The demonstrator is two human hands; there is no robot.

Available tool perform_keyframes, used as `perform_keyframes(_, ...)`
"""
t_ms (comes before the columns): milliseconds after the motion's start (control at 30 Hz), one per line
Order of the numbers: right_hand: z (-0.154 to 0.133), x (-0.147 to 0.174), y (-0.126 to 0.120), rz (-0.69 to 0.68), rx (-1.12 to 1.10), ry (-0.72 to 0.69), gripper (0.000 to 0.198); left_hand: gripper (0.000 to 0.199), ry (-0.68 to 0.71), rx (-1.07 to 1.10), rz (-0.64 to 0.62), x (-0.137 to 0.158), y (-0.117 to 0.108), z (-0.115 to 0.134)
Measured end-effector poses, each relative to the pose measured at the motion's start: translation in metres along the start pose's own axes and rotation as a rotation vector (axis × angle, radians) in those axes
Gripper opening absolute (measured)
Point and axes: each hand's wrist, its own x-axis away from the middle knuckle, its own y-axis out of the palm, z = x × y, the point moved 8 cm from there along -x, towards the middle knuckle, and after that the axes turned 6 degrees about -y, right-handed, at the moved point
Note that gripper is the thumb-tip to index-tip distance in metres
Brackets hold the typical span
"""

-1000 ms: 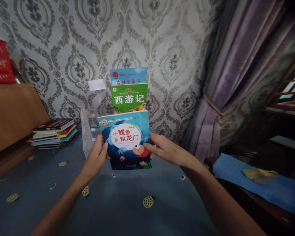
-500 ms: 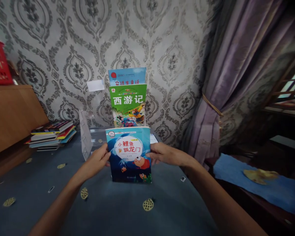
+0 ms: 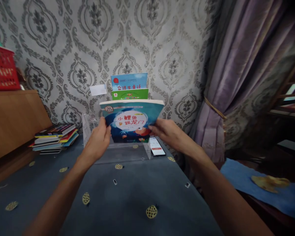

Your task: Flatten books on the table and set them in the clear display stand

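Observation:
Between my two hands a blue picture book (image 3: 130, 126) with a cartoon fish cover is held up off the table, its top edge tipped toward me. My left hand (image 3: 98, 139) grips its left edge, and my right hand (image 3: 169, 132) its right edge. Behind it stands a clear acrylic rack (image 3: 127, 153), partly hidden by the book. A green book (image 3: 130, 94) and, farther back and higher, a light blue book (image 3: 129, 81) stand upright there; the held book covers most of the green one.
A phone (image 3: 157, 147) with a lit screen lies right of the rack. To the left are a stack of books (image 3: 54, 139), a wooden cabinet (image 3: 17, 121) and a red basket (image 3: 2, 68). A purple curtain (image 3: 218, 108) hangs at right, above a blue cloth (image 3: 245, 183).
Both hands have raised the fish book from the table and moved it toward the rack. It now tilts and covers more of the green book; the phone has come into fuller view.

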Motion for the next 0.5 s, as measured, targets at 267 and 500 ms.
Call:
perform_keyframes(267, -0.001, -0.016, -0.03, 0.436, 0.077, 0.011, 0.023, 0.029, 0.2, -0.1, 0.276, -0.034, -0.016, 0.032)
perform_keyframes(500, 0.024, -0.027, -0.02, 0.491, -0.028, 0.01, 0.023, 0.033, 0.186, -0.037, 0.284, -0.036, 0.004, 0.021)
